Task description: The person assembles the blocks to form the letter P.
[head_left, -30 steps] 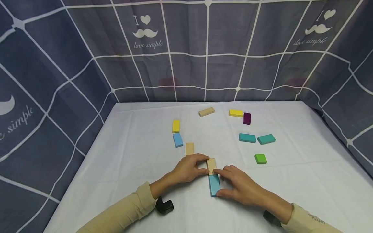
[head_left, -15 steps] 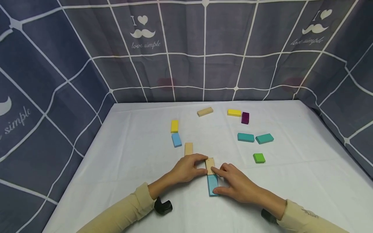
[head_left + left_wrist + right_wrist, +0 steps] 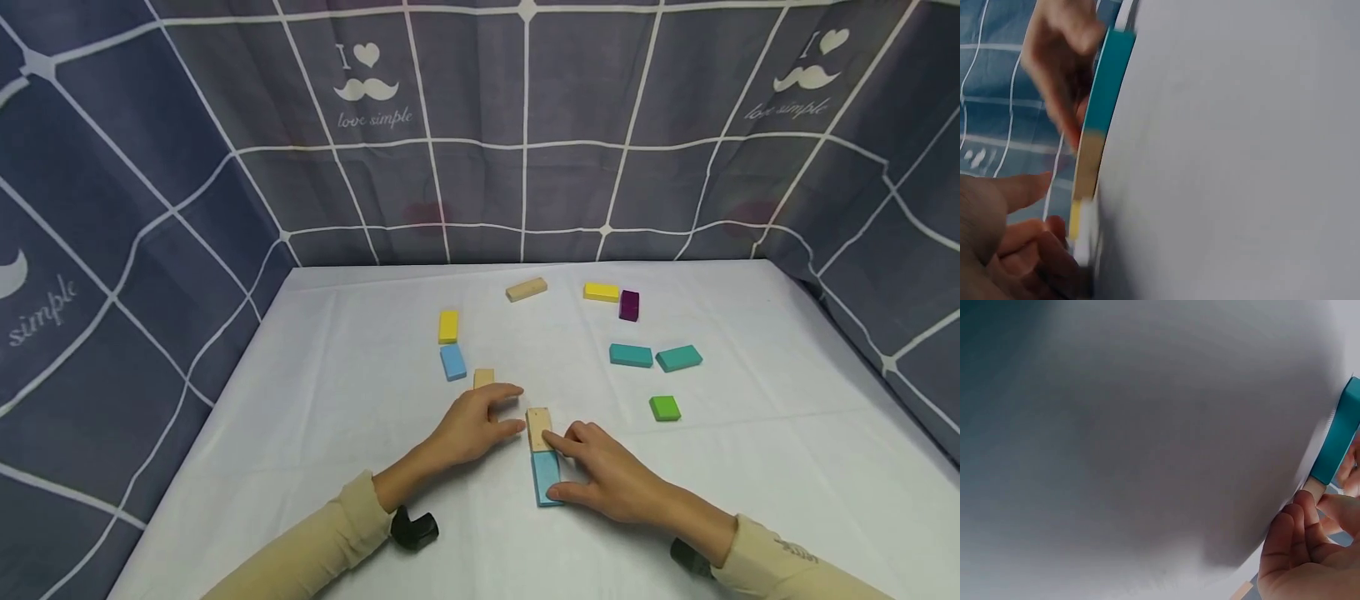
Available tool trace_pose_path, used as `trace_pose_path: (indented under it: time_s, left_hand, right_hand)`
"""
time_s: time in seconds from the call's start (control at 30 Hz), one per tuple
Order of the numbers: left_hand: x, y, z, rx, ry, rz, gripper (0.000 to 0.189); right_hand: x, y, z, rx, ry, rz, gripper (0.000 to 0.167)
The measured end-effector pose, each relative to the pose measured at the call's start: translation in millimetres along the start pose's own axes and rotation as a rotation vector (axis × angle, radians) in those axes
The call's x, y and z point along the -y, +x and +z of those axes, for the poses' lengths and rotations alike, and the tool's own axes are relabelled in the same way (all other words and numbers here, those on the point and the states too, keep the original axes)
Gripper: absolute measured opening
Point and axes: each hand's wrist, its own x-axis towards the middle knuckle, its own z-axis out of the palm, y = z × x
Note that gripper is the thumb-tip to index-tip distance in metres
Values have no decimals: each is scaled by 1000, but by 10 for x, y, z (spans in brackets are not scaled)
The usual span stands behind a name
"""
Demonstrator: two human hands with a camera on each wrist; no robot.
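Note:
In the head view, a plain wooden block (image 3: 538,429) lies end to end with a light blue block (image 3: 546,479), forming a short line. My left hand (image 3: 472,425) is just left of the wooden block, thumb and index finger spread and apart from it. Another wooden block (image 3: 483,378) shows partly behind that hand. My right hand (image 3: 611,475) lays its index fingertip on the near wooden block and its thumb on the light blue one. The left wrist view shows the blue block (image 3: 1110,81) and wooden block (image 3: 1089,165) edge-on, joined in a row.
Yellow (image 3: 448,327) and blue (image 3: 453,362) blocks lie back left. Farther back are a wooden block (image 3: 527,289), a yellow block (image 3: 602,292) and a purple block (image 3: 629,306). Two teal blocks (image 3: 631,355) and a green block (image 3: 665,407) lie right on the white cloth (image 3: 337,358).
My left hand has let go of the near wooden block and moved slightly left. The right hand's index finger and thumb stay on the two joined blocks.

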Motion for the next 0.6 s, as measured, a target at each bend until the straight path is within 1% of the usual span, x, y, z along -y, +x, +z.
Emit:
trace_pose_path:
  time_s: [0.07, 0.1, 0.17, 0.23, 0.3, 0.37, 0.43, 0.5, 0.6]
  left_hand:
    - [43, 34, -97, -52, 11, -18, 48]
    - [57, 52, -153, -68, 14, -34, 49]
    - [96, 86, -258, -76, 29, -69, 54]
    - [132, 108, -347, -47, 53, -115, 60]
    - [167, 116, -411, 5, 77, -150, 66]
    - [203, 114, -447, 52, 108, -167, 68]
    - [233, 108, -458, 81, 135, -164, 69]
    - [259, 102, -449, 85, 151, -155, 69]
    - [290, 96, -424, 63, 161, -137, 67]
  right_hand:
    - [6, 1, -4, 5, 4, 9, 73]
    - [9, -1, -7, 6, 4, 14, 73]
    - [12, -8, -14, 3, 1, 23, 73]
    - [14, -16, -15, 2, -1, 28, 72]
    - [13, -20, -8, 3, 2, 30, 72]
    - [11, -19, 2, 5, 8, 29, 72]
    - [7, -15, 11, 5, 11, 30, 73]
    - [2, -10, 14, 7, 11, 33, 73]
    - [-5, -6, 18, 10, 8, 40, 74]
